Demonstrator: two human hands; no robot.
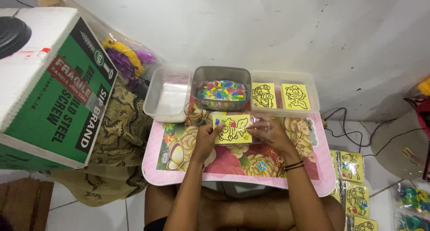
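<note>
Holding a small yellow picture card (232, 129) between them, both hands sit over the middle of the flowered tabletop (188, 168). The left hand (207, 137) pinches the card's near-left edge; the right hand (271, 134) grips the right edge together with what looks like a clear plastic sleeve (264, 123), though the sleeve's outline is hard to read. Coloured pieces already sit at the card's upper left corner.

Judged status: this card appears to be mid-packing, not yet set aside. Just beyond the hands stands a grey tub (221, 88) of mixed coloured pieces; beyond the left hand, a clear tub (167, 94) of transparent sheets; beyond the right hand, a clear tub (285, 95) with two more yellow cards waiting. Below and outward of the right hand, on the floor, several bagged cards (354, 186) lie finished. Work remaining: at least the two waiting cards.
</note>
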